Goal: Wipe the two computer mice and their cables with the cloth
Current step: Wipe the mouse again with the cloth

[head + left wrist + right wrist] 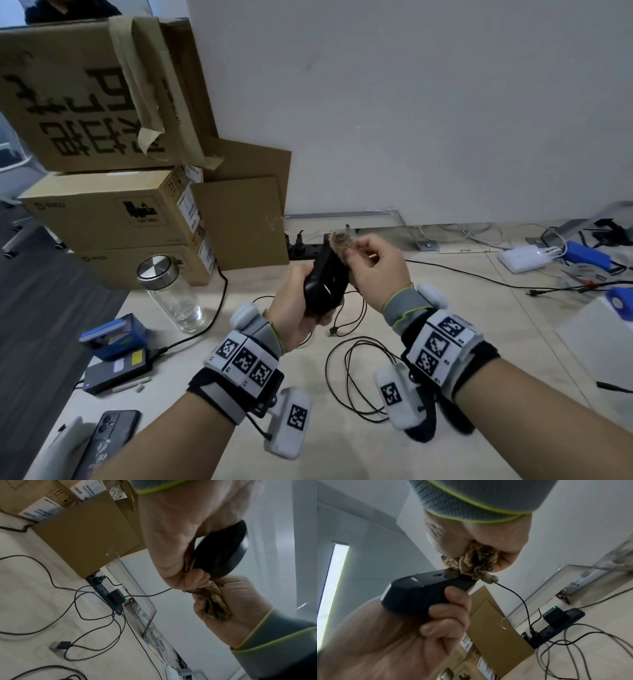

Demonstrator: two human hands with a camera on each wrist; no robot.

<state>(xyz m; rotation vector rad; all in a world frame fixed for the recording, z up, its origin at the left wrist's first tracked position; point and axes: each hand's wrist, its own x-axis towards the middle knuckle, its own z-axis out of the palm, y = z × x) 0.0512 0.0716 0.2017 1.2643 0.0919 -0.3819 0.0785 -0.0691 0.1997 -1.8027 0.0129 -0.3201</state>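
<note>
My left hand (294,308) grips a black mouse (323,284) in the air above the table, underside turned up. My right hand (373,270) pinches a bunched brown cloth (339,240) and presses it on the mouse's front end, where the cable leaves. In the right wrist view the cloth (476,562) sits on the mouse (419,591) and the thin black cable (520,599) hangs down from it. In the left wrist view the cloth (212,601) lies just below the mouse (221,553). Cable loops (356,377) and a USB plug (332,330) lie on the table. I see no second mouse.
Stacked cardboard boxes (102,205) stand at the back left, with a glass bottle (171,294) in front. A black power strip (305,248) lies by the wall. A blue box (116,335), a black adapter (116,371) and a phone (109,438) line the table's left edge. Chargers (524,258) and wires lie far right.
</note>
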